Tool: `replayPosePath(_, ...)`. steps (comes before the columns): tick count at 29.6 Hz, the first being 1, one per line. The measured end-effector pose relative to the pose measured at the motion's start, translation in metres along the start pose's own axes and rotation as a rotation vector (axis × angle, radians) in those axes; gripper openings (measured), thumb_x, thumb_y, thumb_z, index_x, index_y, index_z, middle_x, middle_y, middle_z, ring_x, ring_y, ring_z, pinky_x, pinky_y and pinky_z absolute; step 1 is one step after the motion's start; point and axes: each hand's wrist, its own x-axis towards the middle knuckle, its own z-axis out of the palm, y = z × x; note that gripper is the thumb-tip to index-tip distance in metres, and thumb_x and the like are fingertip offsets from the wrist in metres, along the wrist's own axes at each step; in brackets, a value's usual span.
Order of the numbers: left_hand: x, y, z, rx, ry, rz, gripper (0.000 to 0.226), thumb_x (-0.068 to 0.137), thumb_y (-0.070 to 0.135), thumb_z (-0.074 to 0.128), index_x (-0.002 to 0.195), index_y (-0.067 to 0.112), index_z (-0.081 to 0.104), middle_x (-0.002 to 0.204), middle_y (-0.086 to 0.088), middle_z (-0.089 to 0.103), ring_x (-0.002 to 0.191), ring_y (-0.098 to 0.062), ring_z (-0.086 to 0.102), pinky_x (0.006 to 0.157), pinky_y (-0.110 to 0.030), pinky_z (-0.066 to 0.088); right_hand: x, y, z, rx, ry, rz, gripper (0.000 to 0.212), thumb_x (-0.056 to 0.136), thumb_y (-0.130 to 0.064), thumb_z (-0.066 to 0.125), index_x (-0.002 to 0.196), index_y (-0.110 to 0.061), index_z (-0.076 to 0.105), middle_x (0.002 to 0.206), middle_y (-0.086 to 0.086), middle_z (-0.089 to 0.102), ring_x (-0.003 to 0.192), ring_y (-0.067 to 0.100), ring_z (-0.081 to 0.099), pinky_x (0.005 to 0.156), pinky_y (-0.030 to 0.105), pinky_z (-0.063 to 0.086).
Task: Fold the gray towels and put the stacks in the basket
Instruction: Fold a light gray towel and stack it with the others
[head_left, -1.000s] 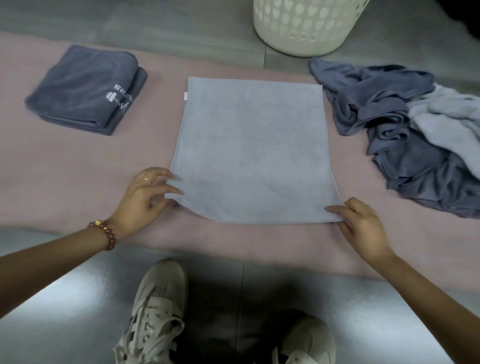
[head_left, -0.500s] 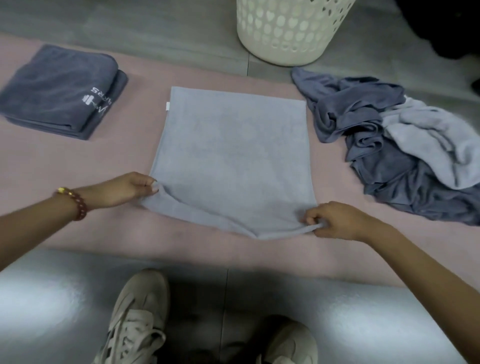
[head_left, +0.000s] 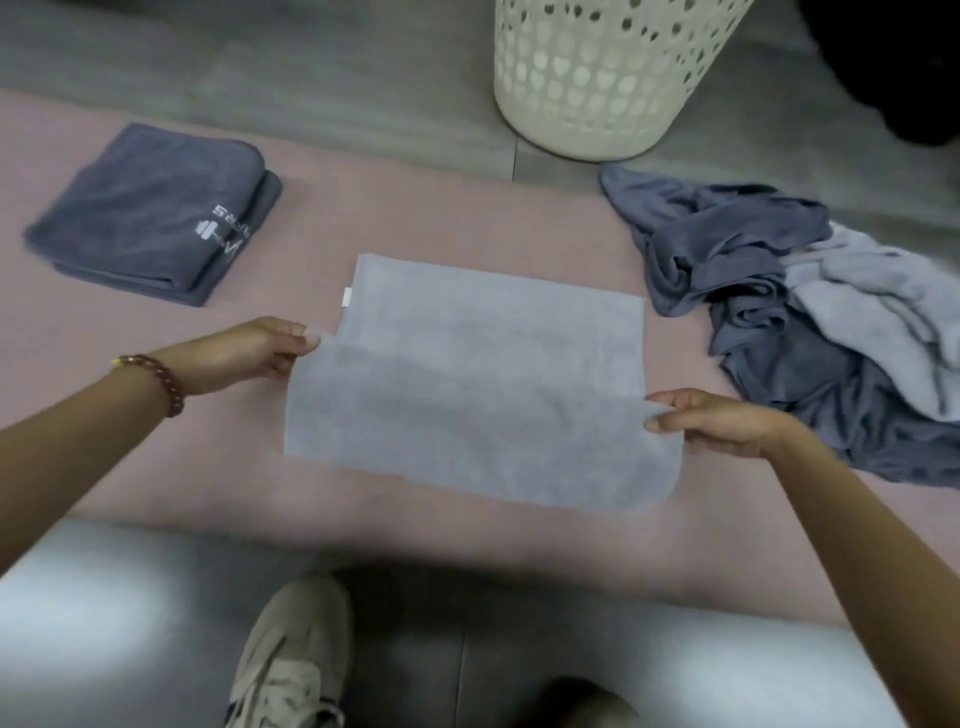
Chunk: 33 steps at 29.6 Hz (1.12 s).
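Observation:
A light gray towel (head_left: 483, 395) lies on the pink mat (head_left: 441, 218), its near half lifted and carried over its far half. My left hand (head_left: 244, 353) pinches the near left corner. At the other near corner, my right hand (head_left: 722, 421) pinches the cloth. A folded dark gray towel stack (head_left: 150, 213) with white lettering sits at the far left of the mat. The white perforated basket (head_left: 602, 78) stands beyond the mat, upper middle.
A loose heap of dark and light gray towels (head_left: 810, 322) lies on the mat's right side. Gray floor surrounds the mat. My shoes (head_left: 291, 660) are at the bottom edge, in front of the mat.
Both hands took the towel's near corners, lifted them and carried the near edge away from me, over the far half. The view tilted a little.

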Motion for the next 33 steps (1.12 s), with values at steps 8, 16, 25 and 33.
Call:
replayPosePath(8, 0.106, 0.038, 0.008, -0.020, 0.488, 0.182, 0.028, 0.098, 0.019, 0.047, 0.072, 0.011, 0.054, 0.077, -0.011, 0.053, 0.059, -0.017, 0.051, 0.048, -0.018, 0.044, 0.082, -0.063, -0.030, 0.327, 0.792, -0.200, 0.009, 0.095, -0.019, 0.054, 0.092, -0.014, 0.060, 0.079, 0.003, 0.063, 0.070, 0.017, 0.057, 0.059, 0.028, 0.048)
replayPosePath(16, 0.146, 0.013, 0.026, 0.153, 0.756, 0.256, 0.028, 0.089, 0.023, 0.062, 0.065, 0.012, 0.053, 0.055, 0.003, 0.044, 0.053, -0.009, 0.036, 0.052, -0.025, 0.033, 0.141, -0.039, -0.022, 0.097, 1.224, -0.182, 0.046, 0.090, -0.023, 0.061, 0.055, -0.014, 0.031, 0.055, 0.003, 0.034, 0.054, 0.016, 0.035, 0.056, 0.034, 0.028)
replayPosePath(25, 0.157, 0.007, 0.019, 0.266, 0.801, 0.338, 0.030, 0.087, 0.033, 0.054, 0.076, 0.005, 0.056, 0.068, -0.014, 0.056, 0.065, -0.023, 0.045, 0.063, -0.038, 0.041, 0.158, -0.033, -0.029, 0.002, 1.326, -0.287, 0.030, 0.095, -0.026, 0.051, 0.109, 0.000, 0.059, 0.104, 0.017, 0.063, 0.104, 0.034, 0.056, 0.077, 0.027, 0.033)
replayPosePath(33, 0.161, 0.009, 0.023, 0.394, 0.808, 0.310, 0.028, 0.096, 0.026, 0.048, 0.077, 0.005, 0.047, 0.062, -0.009, 0.048, 0.064, -0.031, 0.045, 0.058, -0.035, 0.032, 0.164, -0.036, -0.040, 0.118, 1.311, -0.221, 0.033, 0.094, -0.026, 0.052, 0.115, 0.000, 0.059, 0.114, 0.019, 0.062, 0.108, 0.031, 0.055, 0.079, 0.023, 0.031)
